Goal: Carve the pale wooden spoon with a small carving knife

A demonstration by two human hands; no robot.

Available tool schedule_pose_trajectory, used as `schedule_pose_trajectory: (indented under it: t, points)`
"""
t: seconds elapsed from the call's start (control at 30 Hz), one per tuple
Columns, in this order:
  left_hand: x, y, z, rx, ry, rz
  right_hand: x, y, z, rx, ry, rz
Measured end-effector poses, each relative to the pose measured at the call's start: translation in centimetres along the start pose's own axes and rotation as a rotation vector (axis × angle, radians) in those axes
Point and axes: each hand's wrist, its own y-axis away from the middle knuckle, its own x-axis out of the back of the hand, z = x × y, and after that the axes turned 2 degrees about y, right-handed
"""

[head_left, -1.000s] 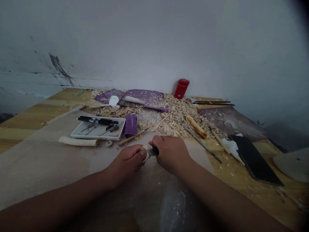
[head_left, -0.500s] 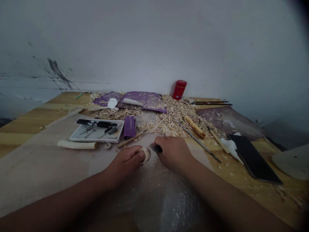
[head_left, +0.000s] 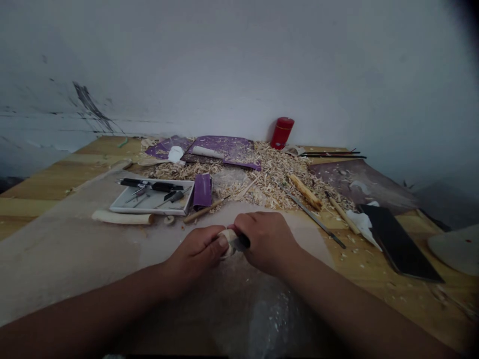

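Above the plastic sheet (head_left: 86, 264), the left hand (head_left: 198, 248) clamps a pale rounded piece (head_left: 225, 236); the right hand (head_left: 266, 242) closes round a black-handled knife (head_left: 244, 241), long axis roughly sideways, blade pointing left at the piece

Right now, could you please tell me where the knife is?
In the head view, the knife is just below centre, gripped in the right hand, its blade at the pale piece in the left hand.
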Motion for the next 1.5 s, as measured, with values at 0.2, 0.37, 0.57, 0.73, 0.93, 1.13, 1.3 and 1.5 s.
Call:
schedule_pose_trajectory:
  t: [0.2,0.37,0.57,0.73,0.93,1.13,1.3,1.5]
  points:
    - [-1.5,0.5,1.0,0.042,0.143,-0.069,-0.5,-0.7,1.2,-0.046,0.026,0.054]
    - [-1.5,1.0,1.6,0.039,0.089,-0.294,-0.5,-1.8,4.0,-0.343,0.152,-0.002]
    - [0.7,-0.1,0.7,0.027,0.242,-0.153,-0.6,-0.8,2.8,-0.121,0.037,0.046]
    - [0.4,-0.4,0.3,0.048,0.251,-0.132,-0.5,0.1,1.5,0.039,-0.070,0.014]
    - [0.6,-0.7,-0.3,0.088,0.298,-0.110,-0.4,0.3,0.9,0.084,-0.061,-0.040]
    - [-0.9,0.3,0.5,0.170,0.215,-0.245,-0.7,0.0,0.4,0.065,-0.050,-0.008]
    - [-0.8,0.2,0.6,0.100,0.158,-0.168,-0.5,0.1,1.0,0.015,-0.123,0.057]
    - [0.3,-0.6,1.0,0.029,-0.176,-0.012,-0.5,0.2,2.2,0.000,-0.102,0.011]
